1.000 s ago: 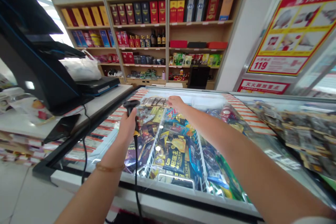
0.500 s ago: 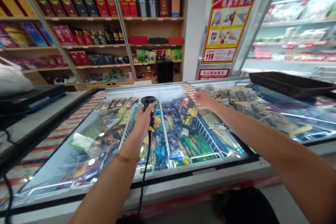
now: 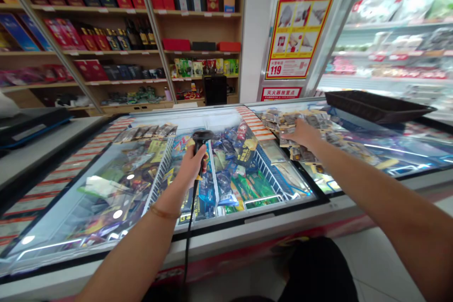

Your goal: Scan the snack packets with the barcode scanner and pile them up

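Now we face further right than a moment ago: the till has slid out of the frame's left edge, and the chest freezer (image 3: 226, 226) fills the middle, its glass lid smooth and glaring with lamp spots. Under the glass, white wire dividers split glossy, crinkled ice cream wrappers into bays. At the upper right a black plastic tray (image 3: 375, 106) sits on the next freezer.

Our right hand (image 3: 300, 133) has travelled from the lid's far edge to the right of centre, and it now lies, fingers curled, on the flat foil packets (image 3: 283, 120) spread over the glass; whether it pinches one, we cannot tell. We judge the work has shifted to these packets.

Our left hand (image 3: 193, 165) stays clenched round the black scanner (image 3: 201, 138) at centre, its rounded head forward and its cord (image 3: 189, 240) dangling down.
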Demonstrator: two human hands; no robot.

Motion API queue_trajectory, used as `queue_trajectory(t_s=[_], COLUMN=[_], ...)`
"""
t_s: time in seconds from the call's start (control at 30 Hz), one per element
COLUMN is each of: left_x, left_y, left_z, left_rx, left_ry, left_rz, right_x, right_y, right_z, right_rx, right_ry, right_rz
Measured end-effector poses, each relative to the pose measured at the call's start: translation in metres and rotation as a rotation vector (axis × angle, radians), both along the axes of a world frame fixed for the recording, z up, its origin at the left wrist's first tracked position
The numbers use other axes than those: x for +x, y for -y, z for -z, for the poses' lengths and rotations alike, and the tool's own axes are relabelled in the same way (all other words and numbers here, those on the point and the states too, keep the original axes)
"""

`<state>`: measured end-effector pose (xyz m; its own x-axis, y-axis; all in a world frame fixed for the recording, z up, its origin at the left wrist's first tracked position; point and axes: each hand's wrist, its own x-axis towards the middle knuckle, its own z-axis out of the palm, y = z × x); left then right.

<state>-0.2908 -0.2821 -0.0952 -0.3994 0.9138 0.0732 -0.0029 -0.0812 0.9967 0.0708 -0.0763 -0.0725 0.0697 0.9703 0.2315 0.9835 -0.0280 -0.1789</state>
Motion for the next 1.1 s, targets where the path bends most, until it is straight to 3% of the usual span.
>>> queue_trajectory(t_s=[0.13,0.27,0.37,0.5,0.6,0.7,0.9,1.1], left_x=[-0.002,-0.003,-0.003,-0.003,-0.003,-0.003,0.001,0.002], left_y=[-0.003,-0.005,-0.004,-0.003,-0.001,0.0,0.005,0.007], left_z=[0.004,0.005,0.005,0.003,0.002,0.0,0.001,0.006], left_rx=[0.02,0.043,0.059,0.052,0.023,-0.004,-0.057,-0.079], left_ry=[-0.014,0.004,0.008,0.0,-0.016,-0.029,-0.102,-0.177], left_rz=[0.021,0.03,0.03,0.028,0.038,0.075,0.14,0.25], right_x=[-0.007,-0.024,-0.064,-0.15,-0.212,-0.249,-0.255,-0.251], right_y=[-0.004,-0.009,-0.008,-0.001,0.008,0.015,0.014,0.015], right_z=[0.001,-0.003,-0.002,0.011,0.025,0.039,0.048,0.042], right_rx=[0.005,-0.078,-0.074,-0.05,-0.132,-0.241,-0.412,-0.399], right_ry=[-0.06,-0.161,-0.578,-1.256,-1.554,-1.737,-1.89,-1.901], right_rz=[0.001,-0.168,-0.33,-0.543,-0.605,-0.634,-0.63,-0.58])
